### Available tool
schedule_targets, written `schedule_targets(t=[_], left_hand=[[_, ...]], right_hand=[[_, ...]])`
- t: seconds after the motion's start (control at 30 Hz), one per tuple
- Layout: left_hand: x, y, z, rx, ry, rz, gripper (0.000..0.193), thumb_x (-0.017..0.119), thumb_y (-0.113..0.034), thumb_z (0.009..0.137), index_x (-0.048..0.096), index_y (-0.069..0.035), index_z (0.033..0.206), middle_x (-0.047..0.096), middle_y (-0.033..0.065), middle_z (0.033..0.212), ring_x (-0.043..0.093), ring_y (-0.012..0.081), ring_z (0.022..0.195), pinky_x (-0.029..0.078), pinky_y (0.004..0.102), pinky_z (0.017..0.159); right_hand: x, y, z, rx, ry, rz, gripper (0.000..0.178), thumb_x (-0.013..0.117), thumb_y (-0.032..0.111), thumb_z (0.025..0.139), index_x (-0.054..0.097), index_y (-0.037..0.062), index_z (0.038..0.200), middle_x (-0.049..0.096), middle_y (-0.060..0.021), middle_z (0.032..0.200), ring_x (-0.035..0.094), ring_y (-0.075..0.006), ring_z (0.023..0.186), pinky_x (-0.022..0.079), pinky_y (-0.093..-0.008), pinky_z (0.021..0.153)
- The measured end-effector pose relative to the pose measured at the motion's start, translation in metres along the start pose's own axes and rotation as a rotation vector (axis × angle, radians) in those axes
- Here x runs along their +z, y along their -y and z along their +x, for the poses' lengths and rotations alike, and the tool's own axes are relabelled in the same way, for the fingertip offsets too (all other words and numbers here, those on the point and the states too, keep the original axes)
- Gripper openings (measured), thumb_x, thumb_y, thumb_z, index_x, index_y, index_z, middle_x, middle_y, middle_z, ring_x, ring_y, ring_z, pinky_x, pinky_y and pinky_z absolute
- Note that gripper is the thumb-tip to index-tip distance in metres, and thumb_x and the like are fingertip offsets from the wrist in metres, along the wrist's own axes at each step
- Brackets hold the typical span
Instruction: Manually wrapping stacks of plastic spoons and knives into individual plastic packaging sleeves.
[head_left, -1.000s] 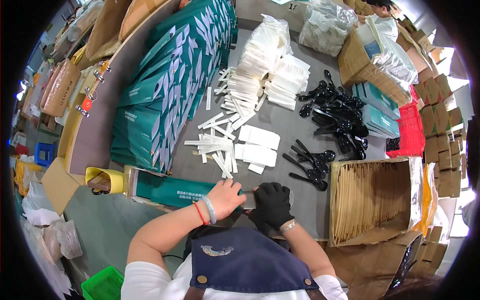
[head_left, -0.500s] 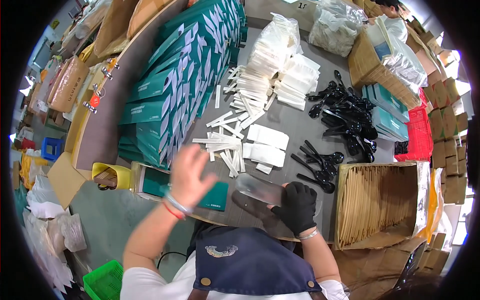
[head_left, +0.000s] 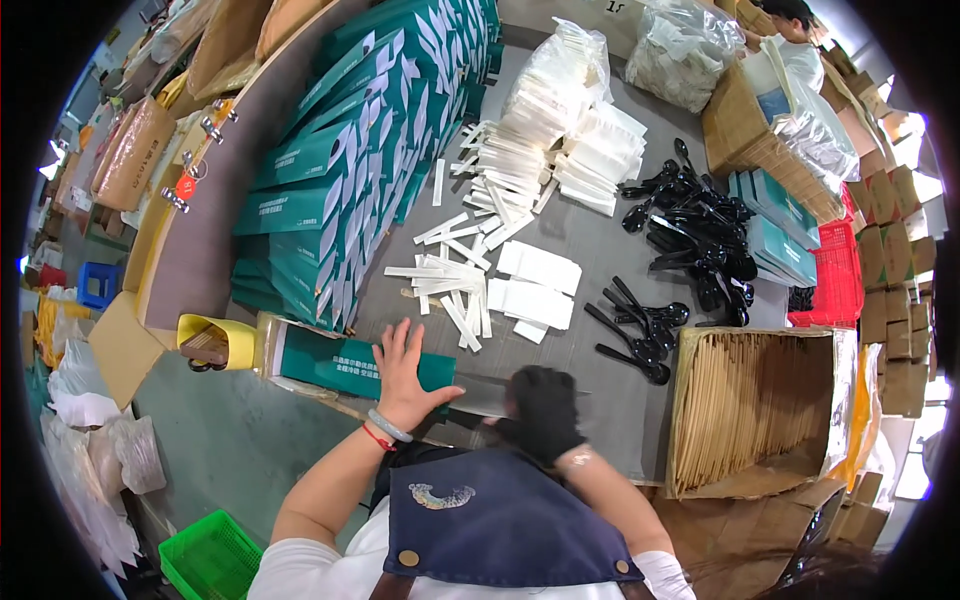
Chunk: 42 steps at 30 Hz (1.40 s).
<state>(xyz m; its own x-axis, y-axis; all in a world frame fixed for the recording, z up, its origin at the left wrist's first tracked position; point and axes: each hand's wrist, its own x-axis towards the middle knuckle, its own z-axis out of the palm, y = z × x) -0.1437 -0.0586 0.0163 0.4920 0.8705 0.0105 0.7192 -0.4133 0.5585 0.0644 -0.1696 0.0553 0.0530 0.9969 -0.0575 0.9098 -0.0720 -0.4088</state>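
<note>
Left hand (head_left: 403, 385) spread over green packet (head_left: 330, 366); gloved right hand (head_left: 545, 410) at shiny strip (head_left: 485, 397).
Packet lies along near edge of table (head_left: 625, 430); left thumb extends rightward at packet's right end. Strip just right of packet, partly hidden by right hand; hand blurred, cannot tell whether it grips. White sticks (head_left: 412, 272) and black spoons (head_left: 655, 373) lie farther out.

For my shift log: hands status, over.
Left hand spread over green packet. Right hand gloved, blurred; grip unclear, clear plastic beside it. White strips beyond left hand.
</note>
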Motion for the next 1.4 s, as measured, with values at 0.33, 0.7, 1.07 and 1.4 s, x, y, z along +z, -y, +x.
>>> schedule_targets(t=[0.33, 0.7, 1.07, 1.4], left_hand=[[-0.006, 0.001, 0.087, 0.529, -0.053, 0.157, 0.016, 0.075, -0.012, 0.072, 0.068, -0.014, 0.086, 0.06, 0.0018, 0.109, 0.051, 0.026, 0.109, 0.039, 0.0412, 0.09], [0.033, -0.053, 0.123, 0.499, 0.07, -0.127, 0.026, 0.076, -0.007, 0.072, 0.061, -0.007, 0.094, 0.059, 0.008, 0.102, 0.054, 0.0306, 0.099, 0.044, 0.0402, 0.087], [0.04, -0.055, 0.116, 0.541, -0.027, -0.019, 0.027, 0.078, -0.011, 0.069, 0.059, -0.009, 0.087, 0.058, 0.0052, 0.085, 0.056, 0.0282, 0.09, 0.043, 0.0407, 0.083], [-0.001, -0.06, 0.043, 0.343, 0.449, -0.259, 0.022, 0.079, -0.015, 0.071, 0.063, -0.006, 0.083, 0.064, 0.0062, 0.082, 0.059, 0.0208, 0.076, 0.048, 0.0335, 0.07]], right_hand=[[-0.037, -0.111, -0.064, 0.482, -0.666, 0.162, 0.03, 0.075, 0.008, 0.073, 0.065, 0.0051, 0.101, 0.065, -0.0103, 0.097, 0.061, -0.0252, 0.093, 0.047, -0.0353, 0.084], [-0.07, -0.211, -0.198, 1.055, -0.436, 0.014, 0.024, 0.062, 0.015, 0.086, 0.062, -0.0047, 0.099, 0.065, -0.0205, 0.096, 0.062, -0.035, 0.09, 0.048, -0.0387, 0.08], [-0.062, -0.199, -0.172, 1.109, -0.999, 0.433, 0.023, 0.048, 0.009, 0.096, 0.057, -0.0028, 0.114, 0.061, -0.0213, 0.11, 0.06, -0.0297, 0.102, 0.047, -0.0362, 0.089], [-0.041, -0.131, 0.009, 0.456, -0.292, -0.124, 0.015, 0.068, 0.019, 0.082, 0.061, 0.0099, 0.091, 0.06, -0.0149, 0.091, 0.059, -0.0361, 0.087, 0.048, -0.0471, 0.072]])
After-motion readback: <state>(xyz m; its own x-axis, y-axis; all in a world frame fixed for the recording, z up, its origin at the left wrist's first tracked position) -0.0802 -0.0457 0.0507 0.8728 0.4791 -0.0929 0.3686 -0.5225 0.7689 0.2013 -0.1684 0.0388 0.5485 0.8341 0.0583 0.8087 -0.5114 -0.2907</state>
